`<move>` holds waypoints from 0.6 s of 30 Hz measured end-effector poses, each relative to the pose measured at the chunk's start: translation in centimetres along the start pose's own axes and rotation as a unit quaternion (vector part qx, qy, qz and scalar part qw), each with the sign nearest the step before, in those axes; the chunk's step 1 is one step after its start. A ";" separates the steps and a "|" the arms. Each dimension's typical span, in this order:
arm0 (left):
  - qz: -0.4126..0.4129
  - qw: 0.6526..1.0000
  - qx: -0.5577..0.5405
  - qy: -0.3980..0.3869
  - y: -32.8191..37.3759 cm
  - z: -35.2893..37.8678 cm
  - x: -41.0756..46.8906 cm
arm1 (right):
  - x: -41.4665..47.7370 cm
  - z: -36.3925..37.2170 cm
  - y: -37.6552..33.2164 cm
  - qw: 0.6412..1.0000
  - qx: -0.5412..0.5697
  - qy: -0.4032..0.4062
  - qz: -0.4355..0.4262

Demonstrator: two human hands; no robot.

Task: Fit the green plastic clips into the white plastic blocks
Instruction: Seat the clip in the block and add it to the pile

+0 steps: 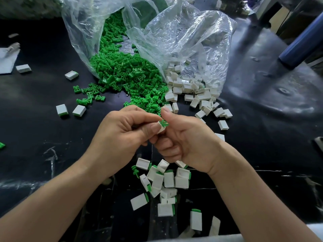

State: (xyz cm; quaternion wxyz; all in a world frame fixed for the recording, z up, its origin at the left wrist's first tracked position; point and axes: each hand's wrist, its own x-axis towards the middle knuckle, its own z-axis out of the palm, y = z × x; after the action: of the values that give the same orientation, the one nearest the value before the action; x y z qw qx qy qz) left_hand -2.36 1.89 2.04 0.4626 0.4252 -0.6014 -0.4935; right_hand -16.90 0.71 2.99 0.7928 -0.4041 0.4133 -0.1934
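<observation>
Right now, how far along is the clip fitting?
Done: a small pile of fitted blocks nearest the person. In hand: the left hand holds a white block, the right hand pinches a green clip partly in it. Left: large heaps of loose clips and loose blocks.

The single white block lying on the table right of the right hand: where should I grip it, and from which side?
Come from above and pinch the white block by two opposite side walls. It lies flat on the black table with its broad face up, and no other block touches it, so its sides look free.
</observation>
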 end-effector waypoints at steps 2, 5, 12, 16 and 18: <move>-0.002 1.000 -0.010 0.003 0.1 0.0 0.0 | 0.1 0.1 0.1 1.000 0.014 -0.006 -0.003; 0.003 1.000 -0.028 0.012 0.2 -0.1 0.0 | 0.3 0.3 0.1 0.998 0.061 -0.018 -0.004; 0.006 1.000 -0.019 0.010 0.1 -0.4 0.0 | 0.4 0.4 0.5 0.996 0.089 -0.014 -0.022; 0.004 1.000 -0.024 0.008 0.0 -0.4 0.0 | 0.4 0.4 0.7 0.997 0.078 0.001 -0.018; 0.002 1.000 -0.020 0.000 -0.1 -0.4 0.0 | 0.5 0.4 0.8 0.997 0.080 0.009 -0.008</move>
State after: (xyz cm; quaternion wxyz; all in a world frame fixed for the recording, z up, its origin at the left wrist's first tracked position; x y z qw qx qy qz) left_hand -1.95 1.80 1.99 0.4719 0.4153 -0.5921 -0.5042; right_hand -16.32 1.03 2.23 0.8170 -0.3413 0.4004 -0.2362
